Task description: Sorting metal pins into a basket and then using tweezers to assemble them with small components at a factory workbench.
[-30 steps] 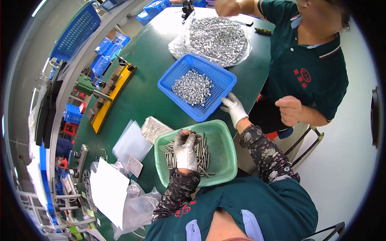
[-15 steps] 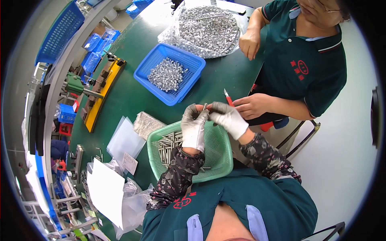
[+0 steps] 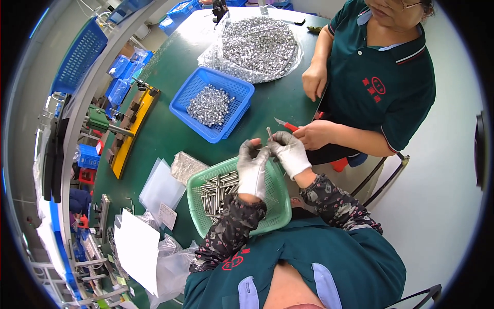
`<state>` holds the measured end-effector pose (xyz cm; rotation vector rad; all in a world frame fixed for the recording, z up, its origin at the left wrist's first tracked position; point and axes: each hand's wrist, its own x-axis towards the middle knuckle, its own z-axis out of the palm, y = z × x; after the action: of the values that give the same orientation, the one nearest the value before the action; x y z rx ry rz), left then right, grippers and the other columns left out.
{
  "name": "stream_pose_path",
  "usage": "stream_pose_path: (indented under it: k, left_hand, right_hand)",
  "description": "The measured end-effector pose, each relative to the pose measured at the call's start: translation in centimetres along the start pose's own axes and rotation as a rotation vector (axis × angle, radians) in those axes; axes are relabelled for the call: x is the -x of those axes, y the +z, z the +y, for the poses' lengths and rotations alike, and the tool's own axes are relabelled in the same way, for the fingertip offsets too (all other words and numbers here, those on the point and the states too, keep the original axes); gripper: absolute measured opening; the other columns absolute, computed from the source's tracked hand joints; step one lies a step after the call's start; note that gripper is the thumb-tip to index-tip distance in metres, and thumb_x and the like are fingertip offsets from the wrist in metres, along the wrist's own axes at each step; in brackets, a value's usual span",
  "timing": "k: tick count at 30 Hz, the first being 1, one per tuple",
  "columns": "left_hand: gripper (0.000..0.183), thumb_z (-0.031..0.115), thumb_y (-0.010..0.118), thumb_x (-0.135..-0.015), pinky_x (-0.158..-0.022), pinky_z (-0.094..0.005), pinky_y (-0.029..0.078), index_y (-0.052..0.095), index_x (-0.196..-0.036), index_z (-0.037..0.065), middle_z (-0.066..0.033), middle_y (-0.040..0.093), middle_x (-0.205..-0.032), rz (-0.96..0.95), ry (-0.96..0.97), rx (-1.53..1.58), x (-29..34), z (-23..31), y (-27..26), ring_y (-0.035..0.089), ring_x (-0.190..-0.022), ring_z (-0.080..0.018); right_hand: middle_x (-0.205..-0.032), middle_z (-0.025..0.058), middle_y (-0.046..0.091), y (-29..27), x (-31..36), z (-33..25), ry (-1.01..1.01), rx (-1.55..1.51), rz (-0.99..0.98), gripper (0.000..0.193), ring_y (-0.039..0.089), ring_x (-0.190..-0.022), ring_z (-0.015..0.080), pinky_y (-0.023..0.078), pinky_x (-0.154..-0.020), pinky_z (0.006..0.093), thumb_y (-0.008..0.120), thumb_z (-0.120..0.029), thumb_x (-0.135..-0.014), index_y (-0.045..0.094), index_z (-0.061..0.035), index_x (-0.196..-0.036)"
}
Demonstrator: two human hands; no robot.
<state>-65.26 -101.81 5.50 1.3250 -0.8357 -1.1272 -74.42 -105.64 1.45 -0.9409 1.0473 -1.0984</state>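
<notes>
A slim metal pin (image 3: 269, 134) stands up from the fingertips of my right hand (image 3: 290, 156), which is closed on it. Close beside it, my left hand (image 3: 251, 170) has its fingers curled but apart from the thumb, and I see nothing between them. The thumb of that hand is near the right hand's fingers. Both hands wear pale gloves with grey fingers. Under them sits a green plastic basket (image 3: 284, 203), with several metal pins (image 3: 218, 193) lying loose in its left part. My left forearm hides some of the basket.
Ahead stand a blue basket (image 3: 177, 105) of small metal parts and a clear bag (image 3: 260, 49) full of similar ones. A wrapped block (image 3: 186, 167) and plastic sheets (image 3: 162, 188) lie left. At right, a co-worker's hand (image 3: 315, 135) holds a red-handled knife (image 3: 290, 126), blade toward my side.
The pin has passed from my left fingertips to my right hand's grip. My left fingers have spread from the thumb. The co-worker's knife has tilted, its blade now pointing further left.
</notes>
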Motion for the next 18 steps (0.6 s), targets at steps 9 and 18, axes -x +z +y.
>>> stream_pose_path:
  k: [9,18]
  left_hand:
    - [0.027,-0.004,0.051,-0.071,-0.071,-0.0213,0.038,0.046,-0.097,0.001,-0.0031,0.047,-0.092,0.279,0.436,-0.541,8.8,-2.0,-9.1,0.046,-0.078,-0.0098]
    - [0.032,-0.012,0.047,-0.068,-0.072,-0.0219,0.036,0.045,-0.096,0.002,-0.0043,0.047,-0.088,0.549,0.325,-0.647,15.0,-5.0,-13.0,0.045,-0.078,-0.0116]
  right_hand:
    - [-0.062,0.0003,0.053,-2.2,-4.3,0.5,0.08,-0.035,0.217,0.01,0.045,-0.046,0.0052,0.036,-0.042,0.0179,0.054,-0.01,-0.073,0.055,-0.0031,-0.08]
    - [-0.07,0.0018,0.053,-0.9,-5.5,1.1,0.052,-0.031,0.114,0.007,0.048,-0.053,0.0059,0.04,-0.047,0.0182,0.049,-0.008,-0.077,0.053,-0.0034,-0.08]
